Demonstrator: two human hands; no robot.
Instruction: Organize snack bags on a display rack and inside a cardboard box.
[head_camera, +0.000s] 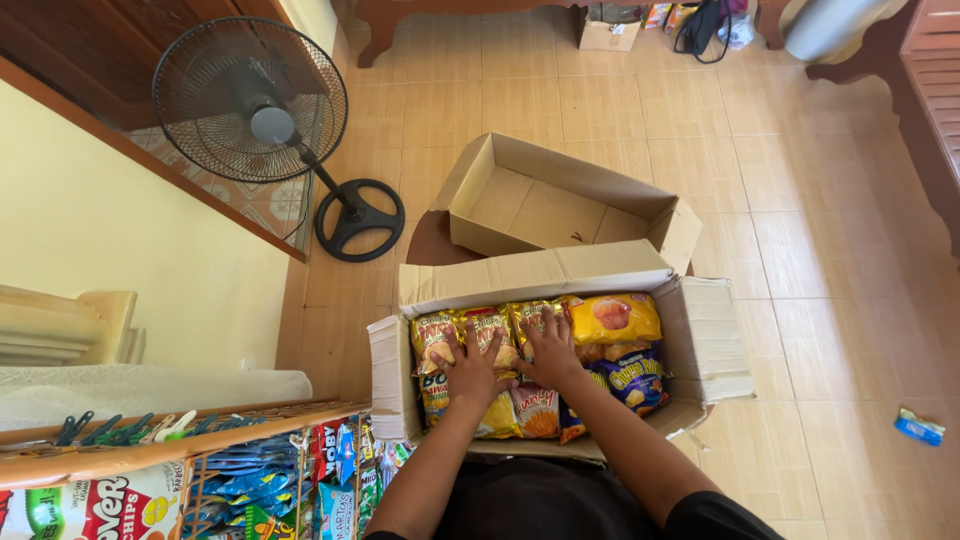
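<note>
An open cardboard box (700, 340) on the tiled floor in front of me holds several snack bags. Both of my hands reach down into it. My left hand (470, 368) lies flat with spread fingers on a yellow and red snack bag (436, 335) at the left side of the box. Beside it, my right hand (548, 355) presses with spread fingers on another yellow bag (528, 318) in the middle. A yellow bag with a muffin picture (612, 318) and a dark blue bag (632, 378) lie to the right, untouched.
An empty cardboard box (540, 205) stands just behind the full one. A black standing fan (262, 110) is at the upper left. A wire rack of hanging snack packets (270, 480) is at my lower left. A small blue wrapper (918, 427) lies on the floor at right.
</note>
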